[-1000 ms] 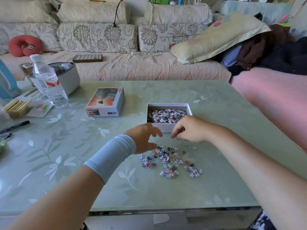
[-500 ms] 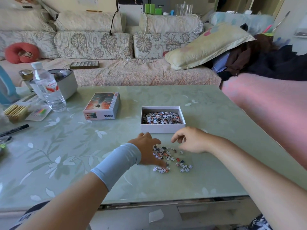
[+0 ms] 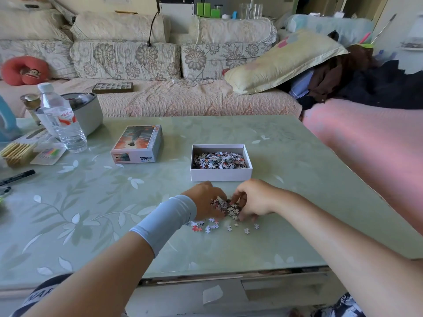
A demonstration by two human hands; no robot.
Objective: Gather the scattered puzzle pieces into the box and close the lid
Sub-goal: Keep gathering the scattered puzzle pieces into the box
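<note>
floral sofa (image 3: 128, 60) behind green table (image 3: 91, 213).

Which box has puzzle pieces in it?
The open white box: its top is off and puzzle pieces fill it. The picture-printed lid to its left shows none.

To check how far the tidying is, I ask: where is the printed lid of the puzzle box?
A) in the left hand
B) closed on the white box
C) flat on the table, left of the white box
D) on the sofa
C: the printed lid lies on the table, left of the open white box and apart from it; the left hand and right hand cup loose pieces.
</note>
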